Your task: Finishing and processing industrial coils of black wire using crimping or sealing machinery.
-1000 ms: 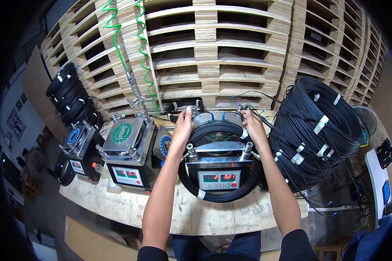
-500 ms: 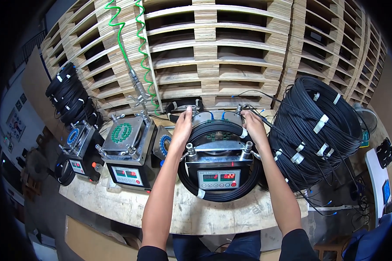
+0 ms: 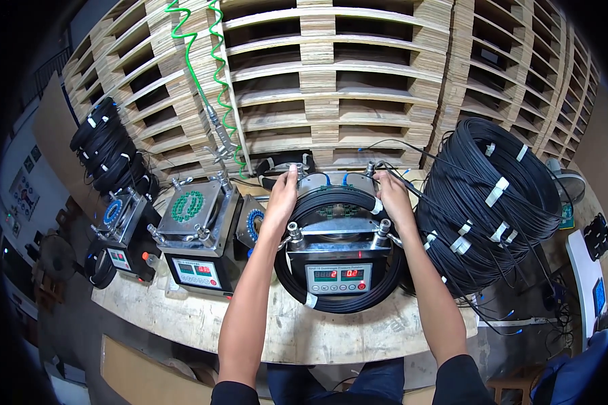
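In front of me stands a metal polishing machine (image 3: 334,244) with a lit display panel (image 3: 339,278) and clamp posts at its corners. A coil of black cable (image 3: 297,282) hangs around it, bound with white ties. Blue-tipped cable ends (image 3: 345,179) reach its top plate. My left hand (image 3: 284,196) is closed at the far left corner clamp (image 3: 294,166), thumb on top, its other fingers mostly hidden. At the far right corner clamp (image 3: 371,167), my right hand (image 3: 393,194) is closed, fingertips against the clamp's end.
Two similar machines (image 3: 196,233) (image 3: 120,233) stand to the left. A big stack of black cable coils (image 3: 486,209) rises on the right, with loose ends over the table edge (image 3: 378,347). Green spiral air hoses (image 3: 188,54) hang before stacked wooden pallets (image 3: 317,81), one carrying an air gun (image 3: 221,135).
The hanging air gun has swung slightly to the right. Lit readouts on the machines have changed. Both my hands stay at the far clamps, almost still.
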The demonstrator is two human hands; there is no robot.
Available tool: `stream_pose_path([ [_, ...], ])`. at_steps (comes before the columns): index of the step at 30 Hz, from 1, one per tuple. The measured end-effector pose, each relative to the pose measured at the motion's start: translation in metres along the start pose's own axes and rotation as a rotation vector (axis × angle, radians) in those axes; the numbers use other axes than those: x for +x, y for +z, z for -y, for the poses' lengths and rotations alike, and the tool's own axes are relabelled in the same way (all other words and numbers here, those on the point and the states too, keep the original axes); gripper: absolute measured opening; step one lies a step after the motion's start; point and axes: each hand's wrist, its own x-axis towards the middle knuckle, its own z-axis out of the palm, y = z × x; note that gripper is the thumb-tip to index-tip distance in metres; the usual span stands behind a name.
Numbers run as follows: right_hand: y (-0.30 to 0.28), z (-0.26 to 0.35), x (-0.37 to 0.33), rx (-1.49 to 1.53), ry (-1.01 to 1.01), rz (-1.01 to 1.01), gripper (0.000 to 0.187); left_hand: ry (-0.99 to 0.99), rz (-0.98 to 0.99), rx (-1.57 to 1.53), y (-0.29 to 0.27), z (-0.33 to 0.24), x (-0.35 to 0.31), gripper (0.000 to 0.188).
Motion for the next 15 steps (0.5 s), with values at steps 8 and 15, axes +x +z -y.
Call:
stream_pose_path([
  [8, 0.002, 0.0, -0.001, 0.082, -0.049, 0.051, 0.043, 0.019, 0.007, -0.017, 0.001, 0.0, -0.004, 0.077],
  [15, 0.004, -0.001, -0.002, 0.168, -0.043, -0.012, 0.041, 0.019, -0.015, -0.018, 0.002, -0.009, -0.009, 0.077],
])
